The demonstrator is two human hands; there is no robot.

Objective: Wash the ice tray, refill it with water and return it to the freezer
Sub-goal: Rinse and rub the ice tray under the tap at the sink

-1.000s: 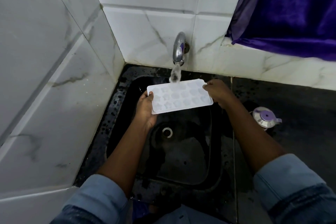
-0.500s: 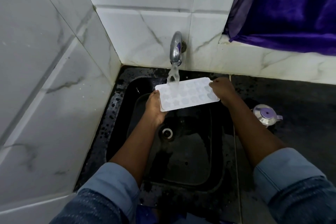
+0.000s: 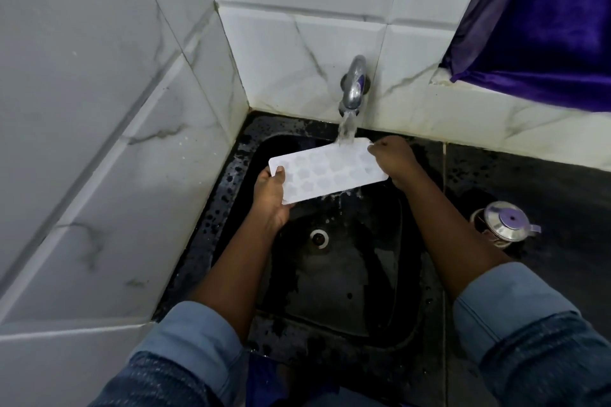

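Note:
A white ice tray with several shaped cells is held flat above the black sink. My left hand grips its left end, thumb on top. My right hand pinches its right end. Water runs from the chrome tap onto the tray's far right corner and spills off the near edge into the basin. The drain lies below the tray.
White marble-look tiled walls close in on the left and behind the sink. A dark counter extends right, bearing a small steel container with a purple-capped lid. A purple cloth hangs at the upper right.
The tray has shifted left under the tap, so the stream now falls on its far right corner instead of its left part. Both hands keep their hold on the tray's ends.

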